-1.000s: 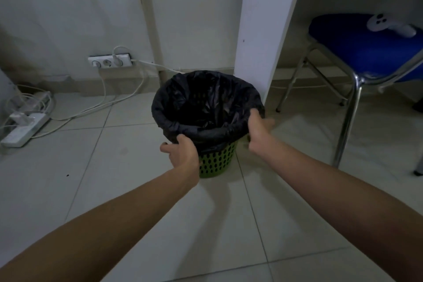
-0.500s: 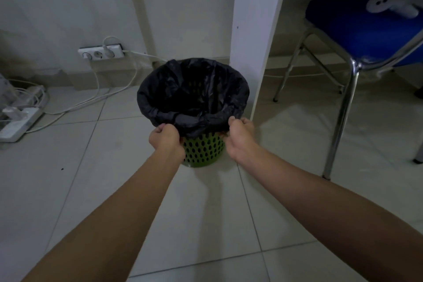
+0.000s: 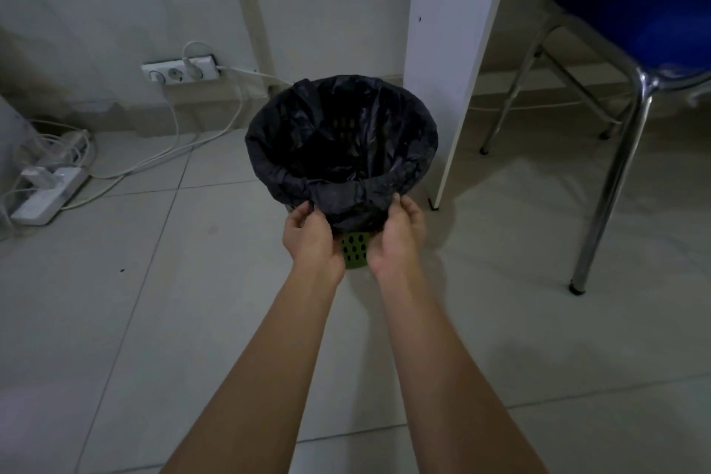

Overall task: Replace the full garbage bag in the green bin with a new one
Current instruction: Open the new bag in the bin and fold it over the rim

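Observation:
A small green perforated bin [image 3: 354, 252] stands on the tiled floor, lined with a black garbage bag [image 3: 342, 150] whose edge is folded over the rim. The bag's inside is dark and looks hollow; I can make out the bin's holes through it. My left hand [image 3: 309, 239] and my right hand [image 3: 396, 239] are close together at the near side of the rim, each pinching the folded-down bag edge. Only a narrow strip of green shows between them.
A white desk panel [image 3: 454, 50] stands just right of the bin. A blue chair with chrome legs [image 3: 615, 165] is further right. A wall socket [image 3: 179, 71], cables and a power strip [image 3: 46, 196] lie at the left along the wall.
Both hands have slid along the rim from its left and right sides to the near side and now sit close together. The bag edge is pulled lower over the bin's front.

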`<move>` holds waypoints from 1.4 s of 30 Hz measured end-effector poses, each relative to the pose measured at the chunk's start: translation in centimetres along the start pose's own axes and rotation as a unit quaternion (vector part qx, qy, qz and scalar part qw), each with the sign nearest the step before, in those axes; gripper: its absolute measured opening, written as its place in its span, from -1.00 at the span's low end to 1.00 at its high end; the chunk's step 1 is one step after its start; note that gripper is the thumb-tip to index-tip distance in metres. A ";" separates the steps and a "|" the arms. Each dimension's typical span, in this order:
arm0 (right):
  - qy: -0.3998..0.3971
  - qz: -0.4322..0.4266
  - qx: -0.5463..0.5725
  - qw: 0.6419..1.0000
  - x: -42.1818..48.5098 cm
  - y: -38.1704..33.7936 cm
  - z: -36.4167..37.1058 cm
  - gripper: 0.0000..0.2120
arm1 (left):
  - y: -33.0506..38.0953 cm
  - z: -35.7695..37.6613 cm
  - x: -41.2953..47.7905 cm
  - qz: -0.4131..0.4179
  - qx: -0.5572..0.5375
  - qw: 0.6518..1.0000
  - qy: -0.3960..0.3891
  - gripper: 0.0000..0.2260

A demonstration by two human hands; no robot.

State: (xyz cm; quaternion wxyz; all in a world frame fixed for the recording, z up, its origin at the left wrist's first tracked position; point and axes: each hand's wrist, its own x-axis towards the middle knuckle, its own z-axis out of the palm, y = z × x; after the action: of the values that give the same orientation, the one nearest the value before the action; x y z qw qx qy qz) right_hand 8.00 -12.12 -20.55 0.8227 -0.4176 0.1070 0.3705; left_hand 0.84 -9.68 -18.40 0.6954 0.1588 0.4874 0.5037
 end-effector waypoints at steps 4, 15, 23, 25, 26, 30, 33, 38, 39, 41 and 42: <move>-0.011 -0.067 -0.113 0.991 -0.9 1.2 0.7 -0.79 | -1.0 0.7 -0.8 0.033 0.098 0.995 0.006 -0.87; -0.141 -0.092 -0.216 0.962 -4.5 -0.1 -0.6 -0.74 | -0.4 -0.5 -1.4 0.047 0.198 0.975 -0.085 -0.89; -0.132 -0.168 -0.342 0.915 -4.2 -0.6 -1.2 -0.87 | 0.7 -1.0 -0.8 -0.026 0.240 0.954 -0.178 -0.81; -0.121 -0.199 -0.366 0.901 -4.0 -0.5 -1.4 -0.90 | 1.1 -0.8 -0.8 -0.047 0.243 0.950 -0.193 -0.85; -0.121 -0.224 -0.384 0.888 -4.0 -0.3 -1.6 -0.93 | 1.3 -0.7 -0.9 -0.057 0.248 0.947 -0.197 -0.87; -0.164 -0.238 -0.356 0.889 -4.4 0.2 -2.6 -0.79 | 2.1 -0.7 -0.5 -0.088 0.264 0.937 -0.209 -0.86; -0.156 -0.145 -0.276 0.937 -4.7 -0.2 -2.8 -0.78 | 2.5 -0.6 -0.3 -0.097 0.270 0.934 -0.214 -0.89; -0.135 0.011 -0.119 0.984 -4.3 -0.4 -1.8 -0.79 | 3.3 -1.1 0.1 -0.121 0.235 0.930 -0.257 -0.93; -0.139 0.013 -0.117 0.983 -4.2 -0.3 -1.8 -0.79 | 3.5 -1.2 0.1 -0.113 0.241 0.925 -0.270 -0.91; -0.149 -0.027 -0.167 0.974 -4.4 -0.5 -2.1 -0.82 | 3.6 -1.3 0.4 -0.073 0.256 0.924 -0.274 -0.97; -0.161 -0.062 -0.211 0.962 -4.6 -0.7 -2.4 -0.87 | 3.5 -1.1 0.5 -0.051 0.261 0.930 -0.254 -0.91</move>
State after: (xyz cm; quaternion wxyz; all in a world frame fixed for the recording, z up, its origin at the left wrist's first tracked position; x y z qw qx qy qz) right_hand 5.60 -16.66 -19.39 0.7437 -0.5223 -0.1331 0.3955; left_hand -2.01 -8.00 -16.70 0.7549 0.4323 0.4159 0.2649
